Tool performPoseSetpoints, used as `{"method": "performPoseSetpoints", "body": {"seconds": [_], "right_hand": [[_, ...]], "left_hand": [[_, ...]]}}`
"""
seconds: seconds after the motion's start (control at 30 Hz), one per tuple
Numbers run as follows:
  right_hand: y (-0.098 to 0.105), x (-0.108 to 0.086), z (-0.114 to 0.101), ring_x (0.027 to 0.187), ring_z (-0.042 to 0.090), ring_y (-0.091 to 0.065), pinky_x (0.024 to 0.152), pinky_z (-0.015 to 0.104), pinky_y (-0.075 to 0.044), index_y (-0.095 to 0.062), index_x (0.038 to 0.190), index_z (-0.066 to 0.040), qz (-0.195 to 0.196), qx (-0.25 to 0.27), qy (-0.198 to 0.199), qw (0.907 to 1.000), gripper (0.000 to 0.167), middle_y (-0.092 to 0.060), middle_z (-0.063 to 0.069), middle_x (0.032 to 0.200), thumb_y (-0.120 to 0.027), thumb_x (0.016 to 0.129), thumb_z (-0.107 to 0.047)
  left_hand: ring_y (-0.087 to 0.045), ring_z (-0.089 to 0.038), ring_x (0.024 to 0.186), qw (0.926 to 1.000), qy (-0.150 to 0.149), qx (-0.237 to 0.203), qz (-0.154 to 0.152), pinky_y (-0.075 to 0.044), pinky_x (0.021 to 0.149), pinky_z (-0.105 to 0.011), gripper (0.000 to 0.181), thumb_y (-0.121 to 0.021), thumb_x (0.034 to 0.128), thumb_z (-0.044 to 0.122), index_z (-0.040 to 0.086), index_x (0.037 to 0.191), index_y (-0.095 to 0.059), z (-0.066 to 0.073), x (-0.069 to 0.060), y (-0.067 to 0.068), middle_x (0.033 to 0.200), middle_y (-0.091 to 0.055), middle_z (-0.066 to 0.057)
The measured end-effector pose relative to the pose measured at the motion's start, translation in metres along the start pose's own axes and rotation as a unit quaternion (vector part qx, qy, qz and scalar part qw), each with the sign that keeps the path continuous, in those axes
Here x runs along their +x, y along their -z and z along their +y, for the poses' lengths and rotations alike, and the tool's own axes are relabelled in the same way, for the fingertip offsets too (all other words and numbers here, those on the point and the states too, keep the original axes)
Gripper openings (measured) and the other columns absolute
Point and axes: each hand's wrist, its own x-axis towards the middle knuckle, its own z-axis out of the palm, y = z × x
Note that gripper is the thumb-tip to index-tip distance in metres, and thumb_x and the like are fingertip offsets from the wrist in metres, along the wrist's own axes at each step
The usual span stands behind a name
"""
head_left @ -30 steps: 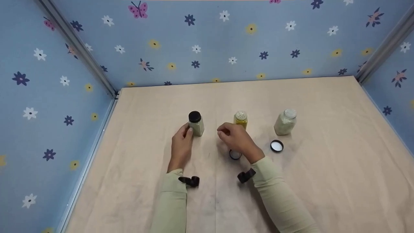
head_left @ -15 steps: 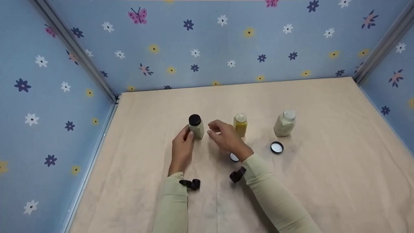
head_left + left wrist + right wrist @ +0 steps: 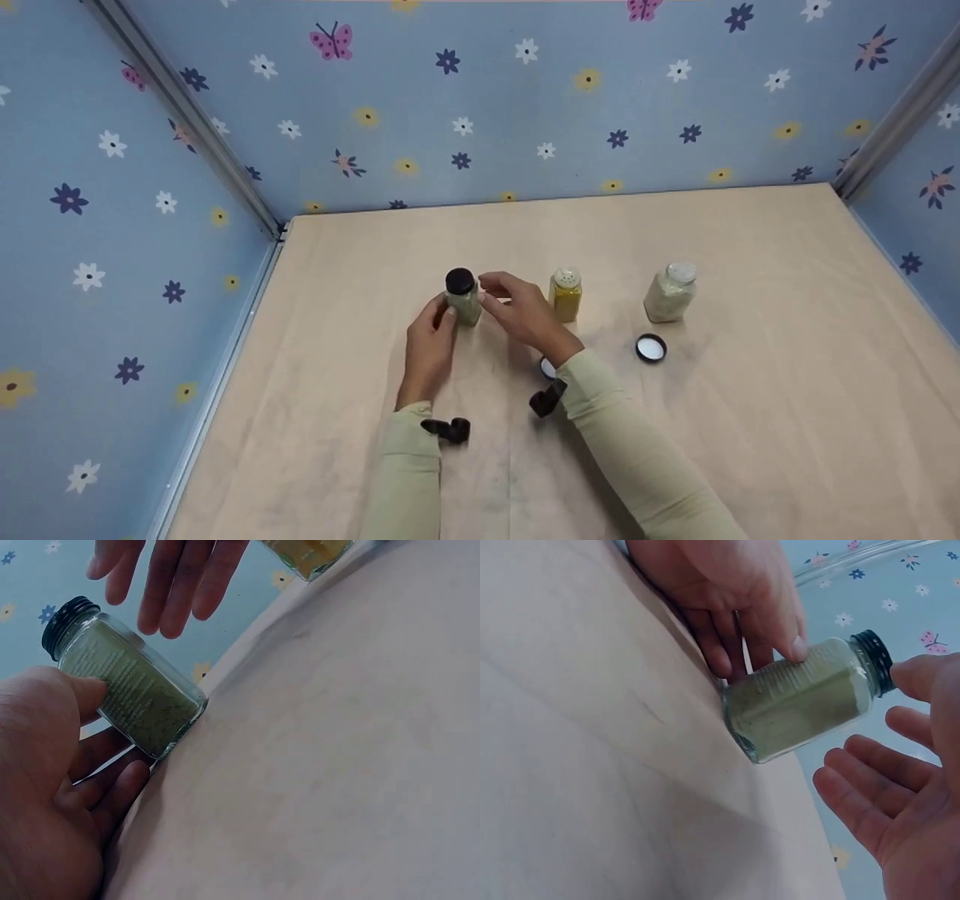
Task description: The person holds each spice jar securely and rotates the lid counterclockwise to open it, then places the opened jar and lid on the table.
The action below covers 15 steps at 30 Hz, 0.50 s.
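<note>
A glass spice jar (image 3: 467,309) with green contents and a black cap (image 3: 460,281) stands upright on the cloth-covered table. My left hand (image 3: 429,351) holds it from the left, thumb on the near side and fingers round the far side. From the right, my right hand (image 3: 525,313) reaches up beside the cap with its fingers spread and loosely bent. In the right wrist view the right thumb (image 3: 919,679) lies close to the cap's edge; whether it touches cannot be told. The left wrist view shows the jar's printed side (image 3: 124,686).
A jar of yellow spice (image 3: 566,300) with a perforated shaker top stands right of my right hand. Farther right is a jar of pale contents (image 3: 667,298). One black lid (image 3: 651,348) lies inside up before it; another lid (image 3: 548,367) is partly hidden by my right wrist.
My right hand has moved left from in front of the yellow spice jar to beside the black cap, and its fingers have spread apart. The left hand keeps holding the green jar.
</note>
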Motion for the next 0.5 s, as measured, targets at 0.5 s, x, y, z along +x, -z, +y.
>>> {"method": "performPoseSetpoints", "body": {"seconds": [0.5], "right_hand": [[-0.011,0.014,0.002,0.123,0.017,-0.058,0.098,0.031,-0.049,-0.053,0.143,-0.007,0.019,0.030,0.024,0.9991,0.055,-0.061,0.007,0.136,-0.062,0.100,-0.039]], "left_hand": [[-0.052,-0.014,0.130,0.9997,-0.016,0.016,0.004,-0.043,0.106,-0.038,0.041,-0.051,0.1061,0.030,0.018,0.145,-0.054,0.000,-0.001,0.001,0.142,-0.057,-0.001]]}}
